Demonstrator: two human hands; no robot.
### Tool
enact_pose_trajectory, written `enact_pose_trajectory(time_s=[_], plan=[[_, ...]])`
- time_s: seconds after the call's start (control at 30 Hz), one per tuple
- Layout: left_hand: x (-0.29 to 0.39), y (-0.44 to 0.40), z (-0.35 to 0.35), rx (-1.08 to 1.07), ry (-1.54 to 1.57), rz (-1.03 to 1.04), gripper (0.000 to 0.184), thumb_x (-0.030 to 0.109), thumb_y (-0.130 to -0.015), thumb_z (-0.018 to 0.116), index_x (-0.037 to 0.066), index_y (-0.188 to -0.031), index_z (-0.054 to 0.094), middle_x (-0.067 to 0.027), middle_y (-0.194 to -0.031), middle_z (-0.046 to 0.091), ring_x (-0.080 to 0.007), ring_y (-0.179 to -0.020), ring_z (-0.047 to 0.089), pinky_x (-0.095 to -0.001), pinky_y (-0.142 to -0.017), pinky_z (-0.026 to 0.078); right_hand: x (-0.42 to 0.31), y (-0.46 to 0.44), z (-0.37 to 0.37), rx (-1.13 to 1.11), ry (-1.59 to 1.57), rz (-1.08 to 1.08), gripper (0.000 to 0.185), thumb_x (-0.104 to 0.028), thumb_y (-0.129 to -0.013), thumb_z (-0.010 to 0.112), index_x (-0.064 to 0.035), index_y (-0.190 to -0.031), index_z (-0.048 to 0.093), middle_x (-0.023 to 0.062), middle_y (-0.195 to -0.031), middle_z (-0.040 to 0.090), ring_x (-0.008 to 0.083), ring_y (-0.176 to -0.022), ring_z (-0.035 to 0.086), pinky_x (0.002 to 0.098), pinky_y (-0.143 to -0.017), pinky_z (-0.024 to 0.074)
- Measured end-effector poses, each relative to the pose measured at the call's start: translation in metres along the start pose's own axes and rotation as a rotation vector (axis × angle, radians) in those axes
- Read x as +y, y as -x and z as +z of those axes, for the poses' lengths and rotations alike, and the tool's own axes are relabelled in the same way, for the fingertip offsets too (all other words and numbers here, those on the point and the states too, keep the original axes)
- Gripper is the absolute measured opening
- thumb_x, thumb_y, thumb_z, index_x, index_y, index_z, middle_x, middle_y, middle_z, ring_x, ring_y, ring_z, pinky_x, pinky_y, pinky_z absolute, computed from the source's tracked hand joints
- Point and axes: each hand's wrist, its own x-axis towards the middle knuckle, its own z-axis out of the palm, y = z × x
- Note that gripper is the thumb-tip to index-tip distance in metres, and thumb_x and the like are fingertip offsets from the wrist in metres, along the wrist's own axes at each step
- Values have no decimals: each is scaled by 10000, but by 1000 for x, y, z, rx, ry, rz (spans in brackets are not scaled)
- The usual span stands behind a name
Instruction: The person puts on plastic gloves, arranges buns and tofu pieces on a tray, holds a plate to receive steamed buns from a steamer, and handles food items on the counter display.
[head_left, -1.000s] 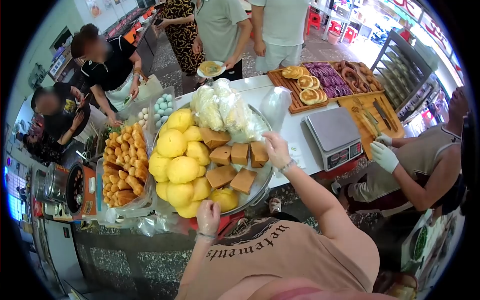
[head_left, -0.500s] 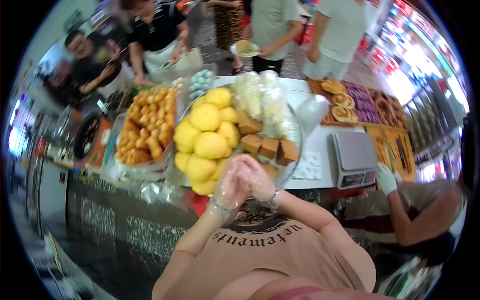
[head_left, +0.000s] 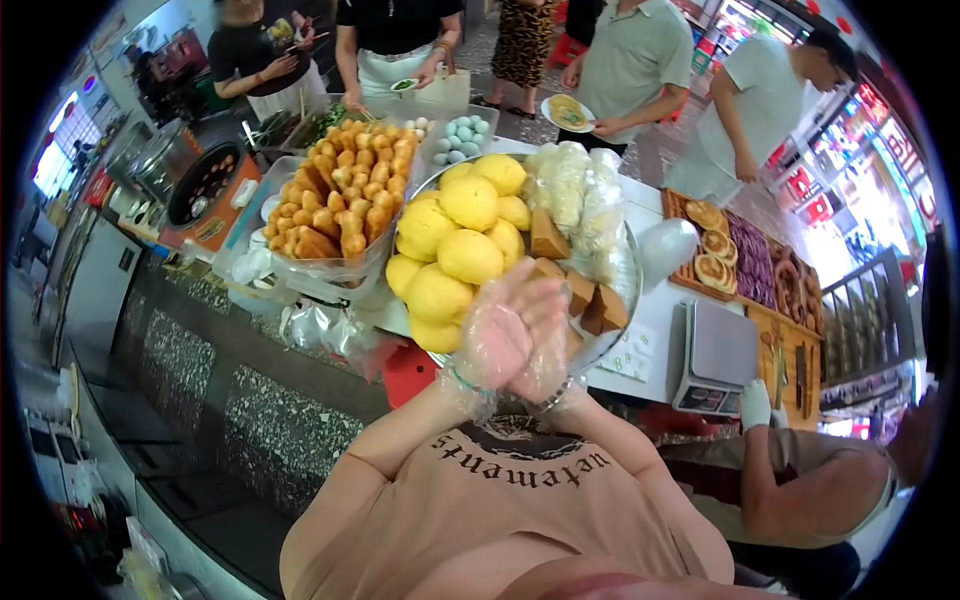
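Observation:
Both my hands wear thin clear plastic gloves and meet in front of my chest, at the near rim of a large round tray (head_left: 632, 325). My left hand (head_left: 497, 335) has its palm turned up and fingers stretched out, with nothing in it. Against it lies my right hand (head_left: 546, 358), partly hidden behind the left, its visible fingers extended. Just beyond them, yellow round buns (head_left: 470, 256) are piled on the tray. Brown cake blocks (head_left: 603, 309) and bagged pale food (head_left: 600, 205) share its right side.
Golden fried dough pieces (head_left: 345, 190) fill a plastic tub at left, near pale blue eggs (head_left: 462, 138). At right are a scale (head_left: 718, 345), flatbreads (head_left: 714, 262) and a knife (head_left: 800, 375). A gloved co-worker (head_left: 815, 480) sits right; several people stand across the table.
My hands were pressed together; now the left palm has turned upward and its fingers have opened out. The view has shifted, and the person at far right across the table has turned sideways.

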Motion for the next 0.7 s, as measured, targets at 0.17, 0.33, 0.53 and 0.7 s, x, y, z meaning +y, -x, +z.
enact_pose_trajectory(time_s=[0.17,0.33,0.53,0.7], plan=[[2,-7,-1,64,-288,259,548,421,-996,408,82,-1425,373,-173,-1293,534,-325,-1162,539,-478,-1070,396,15,5,37,57,98,92,604,-516,-1012,334,-83,-1433,350,107,-1422,436,243,-1296,442,408,-1095,366],[12,0,13,66,-235,284,587,468,-978,436,69,-1406,388,-152,-1313,495,-315,-1220,474,-492,-1102,345,15,16,20,-149,364,99,473,-286,-1035,422,-33,-1425,335,112,-1400,450,231,-1254,478,389,-1074,394],[21,-6,0,102,-225,369,589,467,-979,433,65,-1408,390,-141,-1307,495,-280,-1217,467,-445,-1096,348,8,20,17,-297,892,323,476,-216,-988,531,-36,-1404,387,99,-1356,493,162,-1218,475,354,-1047,399],[26,-4,-3,118,-256,377,547,427,-998,405,71,-1413,392,-118,-1302,499,-236,-1166,496,-419,-1071,366,16,18,6,-469,691,205,470,-222,-963,580,-9,-1350,418,57,-1170,583,127,-1019,560,327,-885,483]])
